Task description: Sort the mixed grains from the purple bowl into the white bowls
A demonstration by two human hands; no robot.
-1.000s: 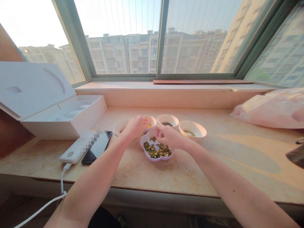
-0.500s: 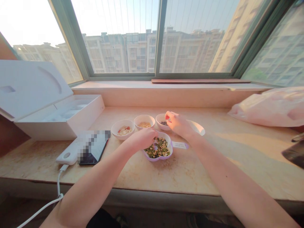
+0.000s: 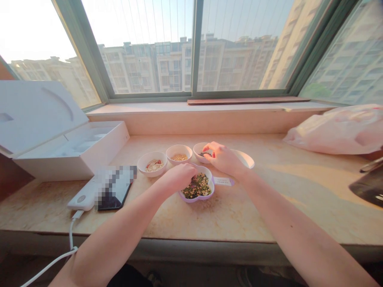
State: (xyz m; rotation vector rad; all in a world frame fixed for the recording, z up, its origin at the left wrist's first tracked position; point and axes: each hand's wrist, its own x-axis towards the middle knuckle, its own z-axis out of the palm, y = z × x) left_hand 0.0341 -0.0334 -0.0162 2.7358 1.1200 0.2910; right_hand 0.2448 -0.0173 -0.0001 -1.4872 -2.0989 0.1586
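Note:
A white and purple lobed dish (image 3: 212,192) with a handle holds mixed green and yellowish beans. My left hand (image 3: 183,176) reaches into its left side, fingers closed together; what they pinch is hidden. Behind the dish stands a small white bowl (image 3: 196,150) of dark beans. Over that bowl is my right hand (image 3: 223,158), thumb and forefinger curved and apart, nothing visible between them. To its left sit a bowl of pale yellow grains (image 3: 179,158) and a bowl of pale and reddish pieces (image 3: 154,165). Another white bowl (image 3: 247,159) is partly hidden behind my right hand.
On the left are an open white box (image 3: 98,149), a phone (image 3: 115,195) and a white power bank (image 3: 82,197) with a cable (image 3: 71,235). A plastic bag (image 3: 335,133) lies at the right, with a dark object (image 3: 366,187) nearer the counter's right edge.
My right hand has lowered slightly at the dark-bean bowl, its thumb and forefinger parting. My left hand stays in the lobed dish. The whole view has shifted a little.

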